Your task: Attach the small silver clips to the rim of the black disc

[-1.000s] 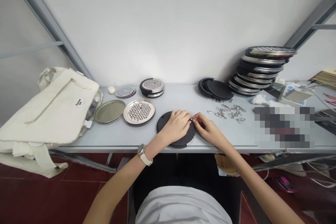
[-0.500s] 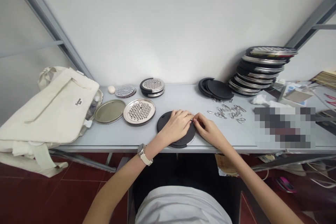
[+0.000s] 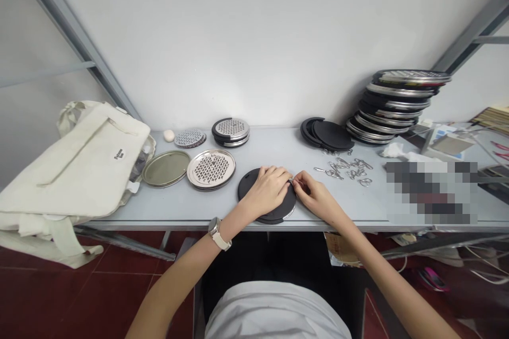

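In the head view, the person sits at a grey table (image 3: 274, 148), with both hands at its front edge. A black disc (image 3: 248, 186) lies flat there, straight ahead of the person, a bright metal rim showing along its lower right side. The left hand (image 3: 271, 188) rests palm down across the disc, fingers close together and slightly bent, their tips at the disc's upper right edge; whether they grip anything there cannot be told. A watch (image 3: 215, 226) with a pale strap is on the left wrist. The right hand (image 3: 313, 194) is just beside that edge, thumb and forefinger pinched on a thin metal wire (image 3: 301, 183), mostly hidden by the fingers.

To the right of the hands, loose wire clips (image 3: 350, 167) lie scattered. Behind them are several black lids (image 3: 333, 135), overlapping, and next to these a tall stack (image 3: 393, 108) of black and silver discs leans to the right. On the left side lie a round grater plate (image 3: 211, 168), a plain metal plate (image 3: 166, 168) touching or nearly touching it, and a short stack (image 3: 231, 130) near the wall. A cream bag (image 3: 87, 161) sits at the table's left end.
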`<state>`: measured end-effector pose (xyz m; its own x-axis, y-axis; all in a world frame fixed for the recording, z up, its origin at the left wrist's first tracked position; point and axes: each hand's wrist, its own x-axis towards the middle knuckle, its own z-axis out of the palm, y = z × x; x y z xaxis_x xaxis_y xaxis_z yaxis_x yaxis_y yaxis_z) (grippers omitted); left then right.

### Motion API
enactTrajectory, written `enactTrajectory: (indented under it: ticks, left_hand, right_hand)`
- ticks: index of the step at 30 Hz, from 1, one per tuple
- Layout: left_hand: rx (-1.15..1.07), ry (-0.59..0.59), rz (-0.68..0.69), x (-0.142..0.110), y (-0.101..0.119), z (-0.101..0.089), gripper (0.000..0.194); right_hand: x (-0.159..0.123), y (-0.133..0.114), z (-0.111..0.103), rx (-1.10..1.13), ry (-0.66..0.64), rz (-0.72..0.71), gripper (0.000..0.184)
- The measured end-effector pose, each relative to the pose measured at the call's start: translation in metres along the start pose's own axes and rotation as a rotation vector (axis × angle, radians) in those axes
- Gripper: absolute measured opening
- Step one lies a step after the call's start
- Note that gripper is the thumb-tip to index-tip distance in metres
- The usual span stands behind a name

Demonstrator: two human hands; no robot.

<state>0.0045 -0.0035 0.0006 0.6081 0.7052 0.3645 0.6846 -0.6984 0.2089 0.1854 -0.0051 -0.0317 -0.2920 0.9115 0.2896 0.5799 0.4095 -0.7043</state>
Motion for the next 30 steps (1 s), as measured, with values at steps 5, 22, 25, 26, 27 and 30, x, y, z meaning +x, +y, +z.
enactTrajectory:
  ticks: [5, 22, 25, 26, 27, 30]
  left_hand:
    - [-0.003, 0.006, 0.0, 0.0002, 0.0002, -0.0005, 0.019]
    - [-0.028, 0.017, 0.021, -0.0002, -0.001, 0.0, 0.019]
    - [-0.045, 0.005, 0.017, -0.0003, -0.0011, 0.0003, 0.021]
    - [-0.049, 0.002, 0.014, -0.0004, -0.0011, 0.0005, 0.021]
    - [-0.052, -0.001, 0.012, -0.0004, -0.001, 0.0006, 0.021]
    - [-0.054, -0.003, 0.016, -0.0003, -0.0009, 0.0009, 0.021]
  right_hand:
    - [-0.0004, -0.0022, -0.0003, 0.003, 0.008, 0.003, 0.017]
    - [-0.0004, -0.0068, -0.0018, -0.029, 0.012, 0.035, 0.025]
    - [-0.0004, -0.0071, -0.0019, -0.048, 0.005, 0.038, 0.024]
    - [-0.0004, -0.0074, -0.0021, -0.049, 0.003, 0.04, 0.023]
    - [-0.0005, -0.0077, -0.0023, -0.047, 0.002, 0.04, 0.022]
    - [-0.0006, -0.0082, -0.0032, -0.041, 0.001, 0.036, 0.018]
